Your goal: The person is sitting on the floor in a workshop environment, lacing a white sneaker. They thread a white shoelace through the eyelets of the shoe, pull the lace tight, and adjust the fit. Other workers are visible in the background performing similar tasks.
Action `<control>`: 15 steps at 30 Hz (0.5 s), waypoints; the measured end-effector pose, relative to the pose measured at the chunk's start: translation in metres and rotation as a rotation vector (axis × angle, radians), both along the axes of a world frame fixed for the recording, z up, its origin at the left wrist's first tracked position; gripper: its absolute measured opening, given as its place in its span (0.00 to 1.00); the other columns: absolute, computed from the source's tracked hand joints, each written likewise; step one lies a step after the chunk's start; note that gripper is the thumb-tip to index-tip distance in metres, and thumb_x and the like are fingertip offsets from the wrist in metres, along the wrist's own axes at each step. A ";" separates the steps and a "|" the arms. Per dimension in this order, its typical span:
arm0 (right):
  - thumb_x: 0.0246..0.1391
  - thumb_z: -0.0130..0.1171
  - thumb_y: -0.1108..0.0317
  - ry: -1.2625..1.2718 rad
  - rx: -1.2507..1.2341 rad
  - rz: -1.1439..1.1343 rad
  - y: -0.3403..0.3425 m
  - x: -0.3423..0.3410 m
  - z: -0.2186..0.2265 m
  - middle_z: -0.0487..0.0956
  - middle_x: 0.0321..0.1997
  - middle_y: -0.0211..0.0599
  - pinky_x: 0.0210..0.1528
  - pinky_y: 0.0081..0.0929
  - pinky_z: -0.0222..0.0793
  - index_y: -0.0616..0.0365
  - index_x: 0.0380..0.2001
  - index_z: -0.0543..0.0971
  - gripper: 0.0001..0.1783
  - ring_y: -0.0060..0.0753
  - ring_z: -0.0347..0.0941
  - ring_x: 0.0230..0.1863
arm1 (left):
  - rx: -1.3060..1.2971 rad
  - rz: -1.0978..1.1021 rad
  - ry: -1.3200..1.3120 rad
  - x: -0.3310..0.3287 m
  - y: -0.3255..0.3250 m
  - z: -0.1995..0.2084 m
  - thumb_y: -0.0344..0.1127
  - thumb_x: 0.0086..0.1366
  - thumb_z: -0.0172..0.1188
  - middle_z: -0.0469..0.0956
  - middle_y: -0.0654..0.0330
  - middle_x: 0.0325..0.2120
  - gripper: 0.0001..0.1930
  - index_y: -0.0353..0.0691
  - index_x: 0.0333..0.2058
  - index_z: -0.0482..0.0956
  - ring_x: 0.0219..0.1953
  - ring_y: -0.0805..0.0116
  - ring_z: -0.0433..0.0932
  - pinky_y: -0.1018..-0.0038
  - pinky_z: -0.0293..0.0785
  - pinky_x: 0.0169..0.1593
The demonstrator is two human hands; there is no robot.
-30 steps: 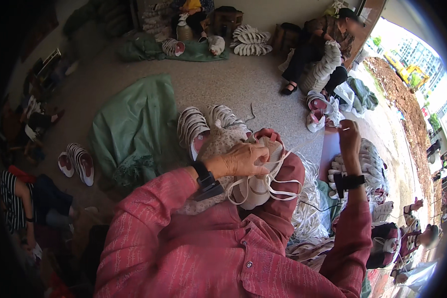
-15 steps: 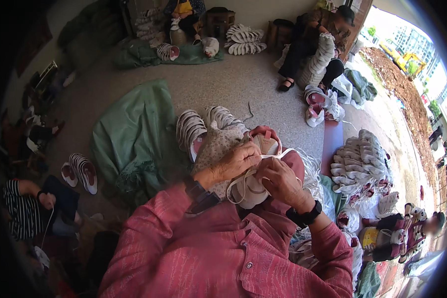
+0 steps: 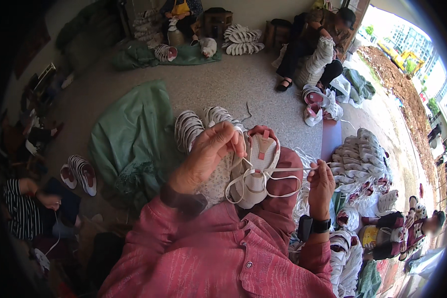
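A cream sneaker with a pink lining rests on my lap, its toe toward me. Its white shoelace is crossed over the tongue, with a loop hanging at either side. Closed in a pinch, my left hand grips one lace strand at the left, above the shoe. Out to the right, the fingers of my right hand are closed on the other strand, which is stretched nearly level. Part of the left strand is hidden behind my left fingers.
Stacked shoes stand beyond my left hand, next to a green tarp. A large pile of white shoes lies at the right, with bundled white laces nearby. Several people sit around, one with a shoe stack.
My hands were close together over the shoe; now they are apart, the left raised leftward, the right drawn far right. The lace is now stretched between the shoe and my right hand.
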State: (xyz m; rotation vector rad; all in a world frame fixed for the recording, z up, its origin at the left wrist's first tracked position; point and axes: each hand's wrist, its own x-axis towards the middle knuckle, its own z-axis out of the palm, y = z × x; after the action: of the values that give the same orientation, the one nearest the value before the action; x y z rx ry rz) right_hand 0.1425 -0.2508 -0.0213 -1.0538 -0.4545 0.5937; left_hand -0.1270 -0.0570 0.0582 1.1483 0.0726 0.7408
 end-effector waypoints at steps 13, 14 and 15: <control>0.65 0.60 0.70 -0.491 -0.047 -0.019 0.011 -0.049 0.054 0.78 0.34 0.27 0.31 0.14 0.66 0.63 0.41 0.83 0.08 0.15 0.70 0.31 | 0.012 0.079 0.064 -0.007 -0.004 0.015 0.42 0.75 0.54 0.61 0.74 0.16 0.13 0.38 0.38 0.76 0.18 0.85 0.58 0.83 0.50 0.22; 0.63 0.61 0.71 -0.504 -0.065 0.030 0.012 -0.057 0.058 0.78 0.34 0.27 0.31 0.14 0.66 0.64 0.41 0.84 0.08 0.15 0.70 0.31 | 0.062 0.098 0.120 0.000 -0.007 0.004 0.42 0.74 0.55 0.61 0.74 0.16 0.13 0.38 0.37 0.77 0.18 0.85 0.57 0.83 0.50 0.22; 0.62 0.62 0.72 -0.518 -0.080 0.080 0.014 -0.064 0.064 0.78 0.34 0.26 0.30 0.14 0.66 0.64 0.41 0.84 0.07 0.15 0.70 0.31 | 0.114 0.119 0.176 0.006 -0.011 -0.006 0.42 0.74 0.55 0.62 0.75 0.17 0.13 0.38 0.36 0.78 0.18 0.86 0.57 0.83 0.50 0.22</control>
State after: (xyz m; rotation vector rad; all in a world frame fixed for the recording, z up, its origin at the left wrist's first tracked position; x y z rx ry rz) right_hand 0.0786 -0.2371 0.0425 -1.2719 -0.9346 0.4055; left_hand -0.1211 -0.0680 0.0521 1.3249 0.2508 0.7554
